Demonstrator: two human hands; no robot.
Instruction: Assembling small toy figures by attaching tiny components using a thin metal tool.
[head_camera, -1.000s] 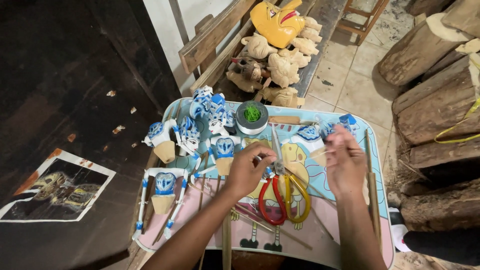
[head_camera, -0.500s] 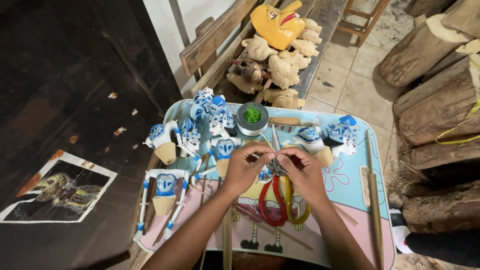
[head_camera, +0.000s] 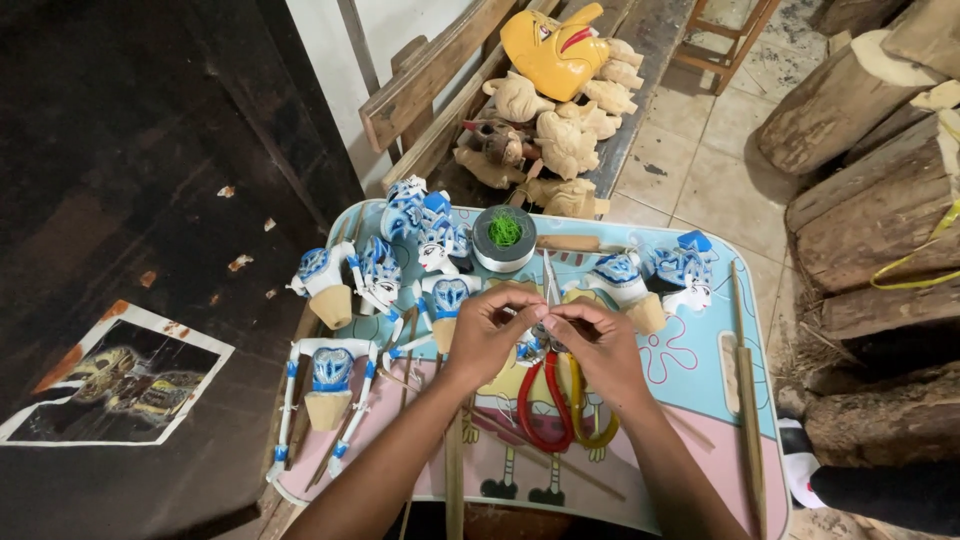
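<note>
Both hands met over the middle of the cartoon-printed tray table (head_camera: 700, 380). The left hand (head_camera: 490, 335) and right hand (head_camera: 595, 345) pinched a small piece between their fingertips, too small to make out, just above the red and yellow handles of a pair of scissors (head_camera: 555, 400). Blue-and-white painted puppet figures (head_camera: 335, 280) lay around them, and a roll of grey tape (head_camera: 503, 240) sat just beyond the hands, near carved wooden heads (head_camera: 560, 140) on the bench

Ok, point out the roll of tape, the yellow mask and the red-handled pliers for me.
roll of tape (head_camera: 478, 252): head view, on its grey outer wall.
yellow mask (head_camera: 548, 55): head view, on its cheek.
red-handled pliers (head_camera: 527, 408): head view, on the red handle below the hands.
</note>
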